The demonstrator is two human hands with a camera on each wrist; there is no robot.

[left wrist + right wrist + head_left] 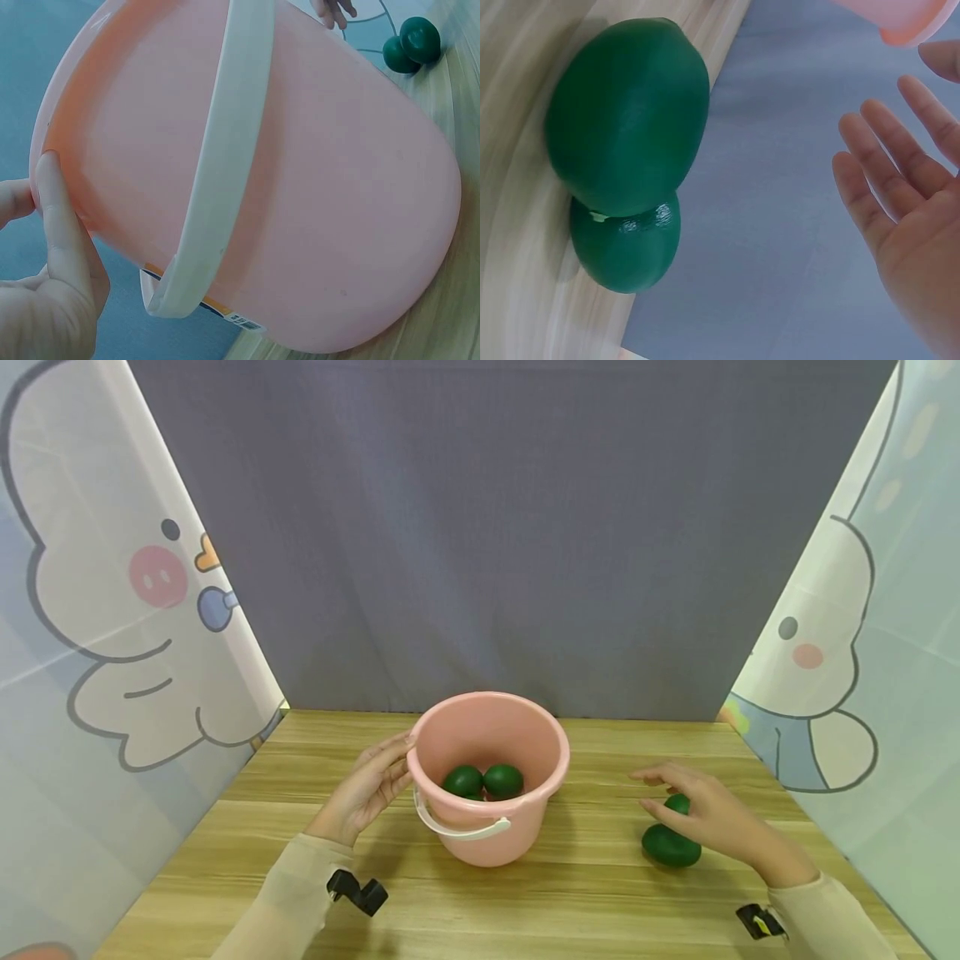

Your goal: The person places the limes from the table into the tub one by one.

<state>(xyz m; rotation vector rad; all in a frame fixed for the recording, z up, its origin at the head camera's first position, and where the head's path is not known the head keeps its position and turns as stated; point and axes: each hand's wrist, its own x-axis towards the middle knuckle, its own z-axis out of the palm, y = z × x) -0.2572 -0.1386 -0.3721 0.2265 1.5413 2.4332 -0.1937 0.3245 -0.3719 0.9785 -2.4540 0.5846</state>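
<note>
A pink bucket (pixel 487 835) with a white handle (pixel 465 833) stands upright on the table. My left hand (pixel 371 785) holds its rim on the left side, fingertips at the lip and under it. Inside, smooth green lime-like fruits (pixel 503 781) lie at the bottom, one mostly hidden. Two more green lime-like fruits (pixel 671 845) rest close together on the table to the right, the farther one (pixel 626 251) partly covered by the nearer in the right wrist view. My right hand (pixel 705 810) hovers just over and beside them, fingers spread and holding nothing.
The wood-grain table (pixel 600 910) ends at a grey curtain (pixel 487 543) behind the bucket. Printed cartoon cloths (pixel 97 610) hang along both sides. Each wrist wears a small black camera mount (pixel 357 892).
</note>
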